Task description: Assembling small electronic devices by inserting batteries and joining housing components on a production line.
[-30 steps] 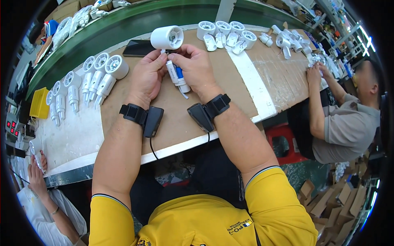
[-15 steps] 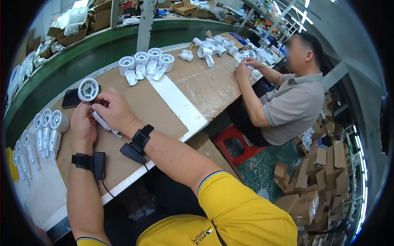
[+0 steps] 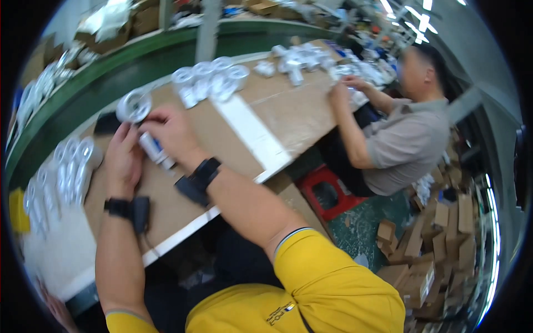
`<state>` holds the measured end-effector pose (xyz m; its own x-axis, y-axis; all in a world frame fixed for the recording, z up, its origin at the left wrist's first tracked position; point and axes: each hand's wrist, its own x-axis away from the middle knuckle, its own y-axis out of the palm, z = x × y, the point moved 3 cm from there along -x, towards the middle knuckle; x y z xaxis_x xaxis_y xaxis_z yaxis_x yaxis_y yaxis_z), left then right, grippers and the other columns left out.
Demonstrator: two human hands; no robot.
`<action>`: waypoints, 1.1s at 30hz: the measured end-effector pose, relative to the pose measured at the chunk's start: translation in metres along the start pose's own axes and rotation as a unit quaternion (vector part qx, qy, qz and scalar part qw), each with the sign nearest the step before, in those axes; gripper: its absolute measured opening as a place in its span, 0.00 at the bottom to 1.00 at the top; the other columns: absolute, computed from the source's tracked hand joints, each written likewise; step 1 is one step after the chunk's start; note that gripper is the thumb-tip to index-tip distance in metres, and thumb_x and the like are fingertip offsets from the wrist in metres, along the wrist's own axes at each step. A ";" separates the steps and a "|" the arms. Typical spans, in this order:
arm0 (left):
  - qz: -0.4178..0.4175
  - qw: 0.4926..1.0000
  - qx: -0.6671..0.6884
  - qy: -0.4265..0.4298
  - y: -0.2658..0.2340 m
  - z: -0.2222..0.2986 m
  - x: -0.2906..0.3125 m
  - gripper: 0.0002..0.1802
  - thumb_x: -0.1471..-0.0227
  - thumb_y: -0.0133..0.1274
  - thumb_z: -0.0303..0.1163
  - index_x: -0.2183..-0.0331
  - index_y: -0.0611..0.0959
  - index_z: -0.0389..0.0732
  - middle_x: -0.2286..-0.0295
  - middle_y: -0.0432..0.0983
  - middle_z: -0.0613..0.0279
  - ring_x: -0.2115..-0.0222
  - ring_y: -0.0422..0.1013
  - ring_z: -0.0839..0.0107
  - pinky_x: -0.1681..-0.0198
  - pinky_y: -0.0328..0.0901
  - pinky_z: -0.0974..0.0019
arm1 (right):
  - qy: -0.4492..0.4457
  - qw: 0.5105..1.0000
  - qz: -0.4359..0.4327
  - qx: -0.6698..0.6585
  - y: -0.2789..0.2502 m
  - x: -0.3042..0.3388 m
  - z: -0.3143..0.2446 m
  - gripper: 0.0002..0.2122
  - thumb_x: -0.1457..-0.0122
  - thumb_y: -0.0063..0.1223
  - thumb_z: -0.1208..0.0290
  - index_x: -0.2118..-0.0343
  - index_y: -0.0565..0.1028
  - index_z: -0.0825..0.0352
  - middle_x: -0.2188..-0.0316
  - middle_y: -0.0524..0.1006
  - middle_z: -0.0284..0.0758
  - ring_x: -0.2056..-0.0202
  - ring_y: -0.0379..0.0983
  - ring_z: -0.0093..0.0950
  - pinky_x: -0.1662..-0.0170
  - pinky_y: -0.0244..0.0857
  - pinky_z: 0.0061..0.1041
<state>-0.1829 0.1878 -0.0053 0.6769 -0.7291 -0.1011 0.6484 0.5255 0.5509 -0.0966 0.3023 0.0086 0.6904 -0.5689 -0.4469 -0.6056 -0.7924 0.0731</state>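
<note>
In front of me a white round housing [image 3: 134,105] with a ringed face stands above my fingertips. My left hand [image 3: 123,155] is closed just under it, the fingertips at its lower edge. My right hand [image 3: 171,132] comes in from the right, its thumb and fingers pinched by the same spot; blur hides what they grip. A slim white stem-like part [image 3: 155,150] with a blue patch hangs slantwise between my hands. Several white round heads with long stems [image 3: 72,164] lie in rows to the left. A dark flat object [image 3: 106,123] rests behind my left hand.
White cylindrical housings with loose covers [image 3: 208,80] stand at the table's far side. More white parts [image 3: 302,58] are heaped farther right, by a co-worker [image 3: 408,130] handling small pieces. A red stool [image 3: 327,191] and cardboard boxes [image 3: 416,280] are on the right. A green ledge [image 3: 161,53] runs behind.
The whole view has shifted and blurred, with the scene sliding slightly right. The slim white part has turned and now shows a blue patch. My hands stay together under the round housing.
</note>
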 end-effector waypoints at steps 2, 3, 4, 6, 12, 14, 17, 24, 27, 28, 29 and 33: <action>-0.039 0.999 0.002 0.006 -0.006 0.003 -0.002 0.20 0.36 0.50 0.31 0.45 0.73 0.36 0.54 0.76 0.61 0.56 0.74 0.71 0.51 0.70 0.66 | 0.066 0.997 0.000 -0.051 0.004 0.002 -0.012 0.07 0.47 0.63 0.78 0.64 0.81 0.70 0.66 0.80 0.34 0.64 0.76 0.22 0.59 0.72 0.23; -0.049 0.999 0.012 0.002 0.002 0.000 -0.003 0.19 0.36 0.50 0.31 0.45 0.73 0.36 0.54 0.76 0.62 0.56 0.74 0.71 0.52 0.70 0.66 | 0.075 0.995 0.004 -0.061 -0.003 0.002 -0.016 0.07 0.46 0.63 0.78 0.64 0.81 0.70 0.67 0.80 0.33 0.65 0.76 0.21 0.60 0.72 0.22; -0.057 0.998 0.019 0.006 0.008 0.000 -0.005 0.19 0.36 0.49 0.31 0.46 0.74 0.36 0.54 0.76 0.62 0.56 0.74 0.72 0.53 0.70 0.65 | 0.081 0.994 0.001 -0.073 -0.005 0.000 -0.020 0.07 0.46 0.63 0.78 0.64 0.81 0.69 0.69 0.81 0.33 0.67 0.76 0.21 0.62 0.72 0.21; -0.049 0.998 0.026 0.006 0.005 -0.004 -0.007 0.19 0.38 0.52 0.29 0.47 0.74 0.35 0.56 0.78 0.62 0.59 0.75 0.73 0.56 0.71 0.68 | 0.097 0.993 0.005 -0.071 -0.007 0.003 -0.027 0.06 0.43 0.62 0.77 0.63 0.80 0.70 0.69 0.81 0.33 0.68 0.76 0.20 0.64 0.72 0.20; 0.021 0.998 0.021 0.054 0.002 0.005 -0.001 0.23 0.46 0.60 0.22 0.49 0.75 0.31 0.61 0.80 0.59 0.62 0.76 0.74 0.57 0.72 0.72 | 0.130 0.987 0.007 -0.098 -0.001 0.003 -0.018 0.07 0.40 0.60 0.77 0.60 0.79 0.72 0.67 0.81 0.34 0.66 0.76 0.21 0.62 0.71 0.19; 0.036 0.997 0.029 0.059 0.004 0.008 0.003 0.24 0.47 0.61 0.20 0.49 0.75 0.31 0.61 0.80 0.59 0.63 0.76 0.74 0.57 0.72 0.72 | 0.142 0.984 0.007 -0.111 -0.002 0.005 -0.020 0.07 0.40 0.59 0.78 0.60 0.79 0.73 0.66 0.81 0.34 0.65 0.76 0.21 0.62 0.71 0.19; 0.053 0.997 -0.013 0.050 0.006 0.010 0.005 0.23 0.49 0.63 0.20 0.51 0.76 0.29 0.61 0.80 0.58 0.62 0.77 0.73 0.55 0.72 0.71 | 0.141 0.981 -0.013 -0.131 -0.005 0.007 -0.020 0.08 0.39 0.60 0.77 0.59 0.79 0.74 0.65 0.81 0.34 0.65 0.76 0.21 0.60 0.71 0.20; 0.048 0.990 -0.048 0.125 0.014 0.011 0.010 0.20 0.49 0.64 0.22 0.54 0.78 0.30 0.62 0.80 0.57 0.62 0.76 0.73 0.56 0.72 0.71 | 0.133 0.973 0.006 -0.187 -0.007 0.005 -0.005 0.08 0.38 0.58 0.77 0.58 0.79 0.73 0.65 0.81 0.35 0.65 0.77 0.23 0.60 0.72 0.22; 0.050 0.988 -0.058 0.137 0.020 0.011 0.007 0.20 0.50 0.65 0.23 0.55 0.79 0.30 0.62 0.80 0.57 0.62 0.76 0.73 0.57 0.72 0.71 | 0.145 0.965 -0.005 -0.218 -0.015 0.000 0.000 0.07 0.37 0.57 0.77 0.58 0.78 0.73 0.64 0.81 0.35 0.65 0.77 0.24 0.59 0.72 0.23; 0.051 0.986 -0.068 0.141 0.023 0.013 0.005 0.19 0.50 0.65 0.23 0.56 0.79 0.30 0.62 0.80 0.57 0.63 0.76 0.73 0.57 0.72 0.71 | 0.152 0.963 -0.009 -0.222 -0.017 -0.003 -0.001 0.07 0.37 0.56 0.77 0.58 0.78 0.73 0.64 0.81 0.35 0.65 0.77 0.25 0.58 0.73 0.24; 0.052 0.985 -0.078 0.146 0.024 0.014 0.005 0.19 0.50 0.65 0.23 0.56 0.79 0.30 0.62 0.81 0.56 0.63 0.76 0.73 0.58 0.72 0.71 | 0.159 0.961 -0.013 -0.225 -0.016 -0.004 -0.001 0.08 0.37 0.55 0.77 0.57 0.78 0.73 0.64 0.81 0.35 0.64 0.77 0.25 0.57 0.73 0.24; 0.088 0.980 -0.112 0.138 0.020 0.015 0.016 0.20 0.51 0.66 0.25 0.56 0.80 0.30 0.63 0.81 0.56 0.64 0.77 0.72 0.60 0.72 0.70 | 0.178 0.952 -0.031 -0.246 -0.012 0.006 0.002 0.09 0.36 0.55 0.76 0.56 0.78 0.73 0.62 0.81 0.35 0.62 0.78 0.26 0.54 0.73 0.27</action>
<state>-0.1647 0.1801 0.0163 0.8335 -0.4883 -0.2584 0.5525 0.7379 0.3877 -0.0859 0.3082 0.0035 0.8626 -0.4863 -0.1396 -0.3608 -0.7847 0.5041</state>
